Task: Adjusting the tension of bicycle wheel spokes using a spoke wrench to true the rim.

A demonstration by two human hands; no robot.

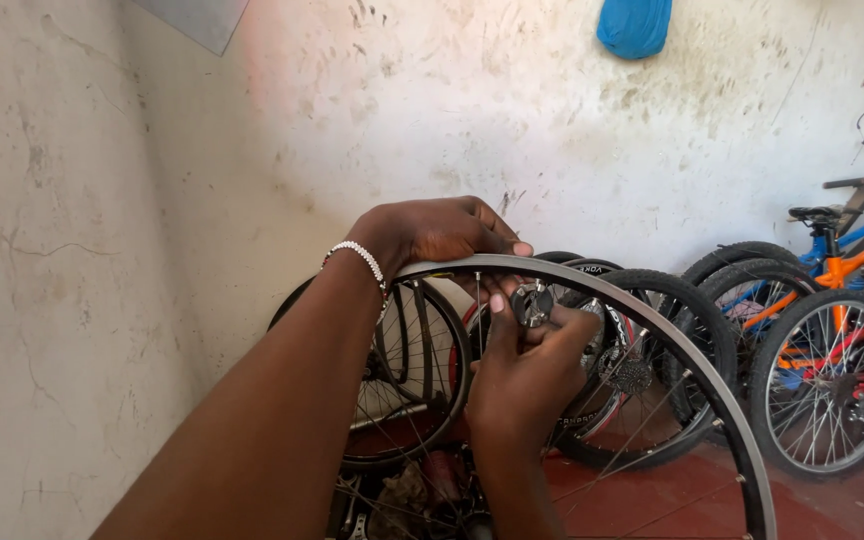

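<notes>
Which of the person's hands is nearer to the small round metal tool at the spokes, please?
The right. The right hand holds the small round metal tool in its fingertips just under the bare wheel rim; the left hand grips the rim's top, just above it.

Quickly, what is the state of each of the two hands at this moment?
Left hand: closed over the top of the silver wheel rim, holding it.
Right hand: closed on a small round metal tool, held at a spoke just under the rim.
</notes>
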